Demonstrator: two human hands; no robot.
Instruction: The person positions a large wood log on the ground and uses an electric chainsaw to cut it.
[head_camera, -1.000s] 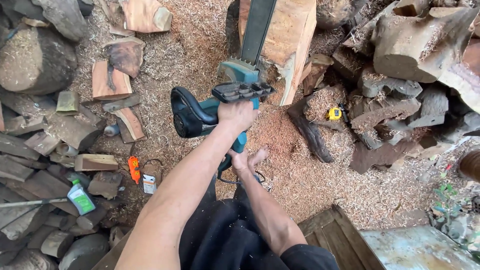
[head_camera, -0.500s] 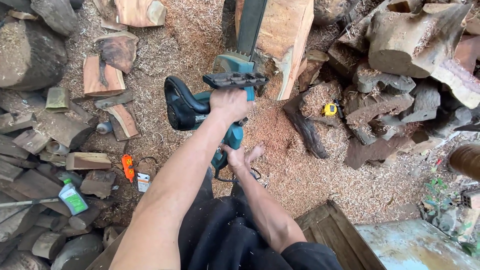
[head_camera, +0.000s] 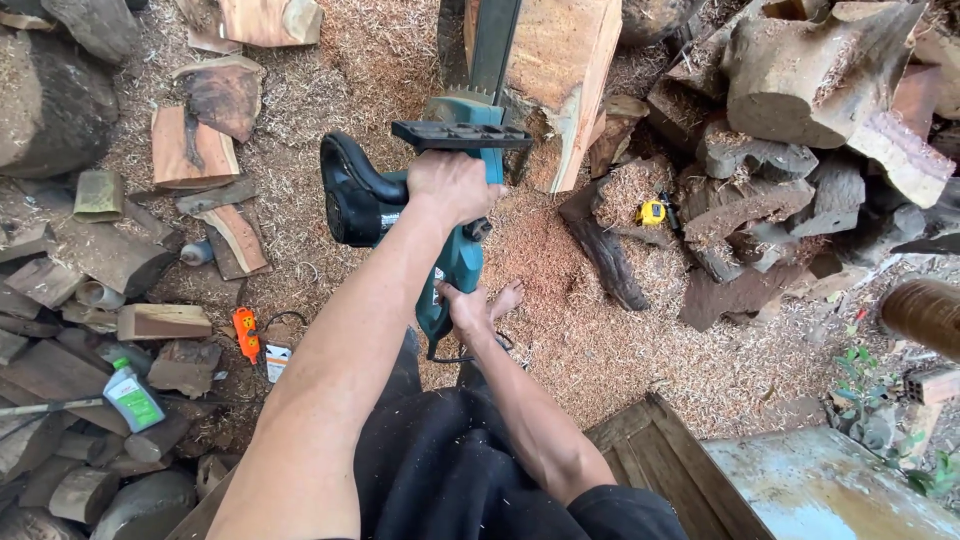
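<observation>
Far left of the sawdust ground (head_camera: 330, 90): stacked log offcuts (head_camera: 70, 250), with a green-capped plastic bottle (head_camera: 133, 395) lying among them near the lower-left corner. Just right of that, an orange tool (head_camera: 246, 333) with a cord sits on the sawdust.

Your left hand (head_camera: 452, 185) is fully closed around the front handle of the teal chainsaw (head_camera: 440, 215), arm stretched out. The saw's black housing sticks out to the left of that hand. Its bar points away from you, up toward the top edge, and lies against the big upright wood slab (head_camera: 560, 70). Cannot tell whether the chain is in the wood.

Your right hand (head_camera: 466, 310) is closed on the saw's rear grip, low and close to your body. A bare foot (head_camera: 505, 297) shows just beside it on the sawdust.

Right of the slab: a dark curved branch piece (head_camera: 605, 255), then a yellow tape measure (head_camera: 652, 212) sitting on a sawdust-covered chunk. Far right, a heap of split logs (head_camera: 820, 90). Bottom-right corner: a wooden frame (head_camera: 660, 450) next to a weathered blue panel (head_camera: 830, 490).
</observation>
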